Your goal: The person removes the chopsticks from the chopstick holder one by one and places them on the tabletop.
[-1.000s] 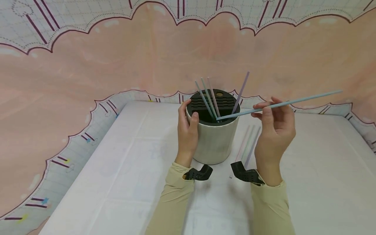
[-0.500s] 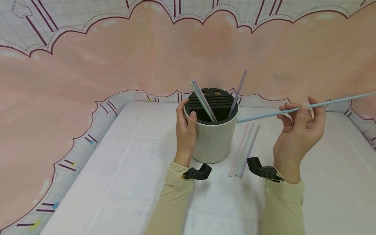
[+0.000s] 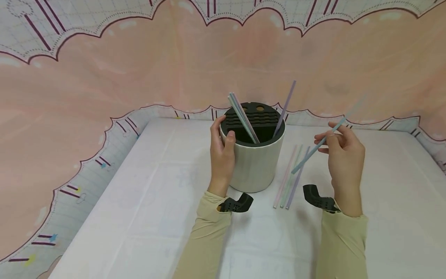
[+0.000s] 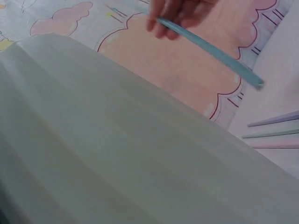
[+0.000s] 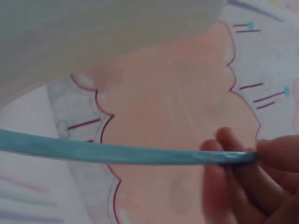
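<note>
My left hand point(image 3: 222, 161) grips the near left side of a cream utensil holder point(image 3: 256, 168), thumb at the rim of its black slotted lid point(image 3: 252, 121). To the right, my right hand point(image 3: 346, 164) pinches a blue chopstick point(image 3: 307, 156) between thumb and fingers. The chopstick slants, its thick end down above several pastel chopsticks point(image 3: 287, 182) lying side by side on the table. Inside the holder's front opening, a bundle of pale chopsticks point(image 3: 245, 120) leans left and a purple chopstick point(image 3: 286, 104) leans right. In the right wrist view, fingers point(image 5: 252, 182) hold the blue chopstick near one end.
A white cloth-like cover lies over the table point(image 3: 156, 217). Behind it rises a pink backdrop point(image 3: 195, 66) with scalloped borders, which also runs along the table's left side.
My right hand drew the blue chopstick away from the holder to the right, then tilted it thick end down and came back slightly left. The pale chopsticks bunched together leaning left. My left hand stayed.
</note>
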A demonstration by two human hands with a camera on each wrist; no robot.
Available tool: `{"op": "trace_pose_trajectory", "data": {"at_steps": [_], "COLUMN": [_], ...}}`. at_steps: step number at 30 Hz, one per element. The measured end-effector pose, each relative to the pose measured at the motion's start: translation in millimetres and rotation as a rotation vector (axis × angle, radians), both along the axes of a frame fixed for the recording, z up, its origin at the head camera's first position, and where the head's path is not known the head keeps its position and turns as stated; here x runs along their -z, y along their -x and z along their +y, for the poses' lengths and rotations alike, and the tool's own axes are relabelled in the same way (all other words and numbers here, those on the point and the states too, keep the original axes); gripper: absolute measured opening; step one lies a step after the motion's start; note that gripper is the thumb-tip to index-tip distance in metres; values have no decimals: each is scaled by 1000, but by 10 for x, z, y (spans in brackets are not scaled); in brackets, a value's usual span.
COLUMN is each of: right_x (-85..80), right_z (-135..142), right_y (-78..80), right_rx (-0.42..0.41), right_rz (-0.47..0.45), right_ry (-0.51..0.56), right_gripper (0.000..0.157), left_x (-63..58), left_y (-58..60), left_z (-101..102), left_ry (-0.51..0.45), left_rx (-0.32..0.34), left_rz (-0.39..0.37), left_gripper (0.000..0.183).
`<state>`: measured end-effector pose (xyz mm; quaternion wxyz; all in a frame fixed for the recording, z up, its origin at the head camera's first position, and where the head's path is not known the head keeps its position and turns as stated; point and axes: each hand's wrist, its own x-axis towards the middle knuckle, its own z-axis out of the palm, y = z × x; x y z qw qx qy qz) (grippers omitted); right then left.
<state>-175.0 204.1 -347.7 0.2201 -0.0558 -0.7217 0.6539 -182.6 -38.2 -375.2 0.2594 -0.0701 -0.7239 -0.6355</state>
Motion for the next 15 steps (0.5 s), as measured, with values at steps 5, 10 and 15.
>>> {"op": "trace_pose_trajectory", "data": {"at_steps": [5, 10, 15], "right_x": [146, 289, 466], "right_z": [27, 72, 151], "right_y": [54, 119, 179], "right_rx": [-3, -129, -269], "right_rz": [-234, -321, -427], "right_ry": [-449, -578, -568], "right_gripper": [36, 40, 54], "left_x": [0, -6, -5], "left_y": [32, 46, 51], "left_z": [2, -5, 1], "left_ry": [7, 12, 9], "left_rx": [-3, -9, -7], "left_rz": [-2, -12, -14], "left_gripper": [50, 50, 50]}}
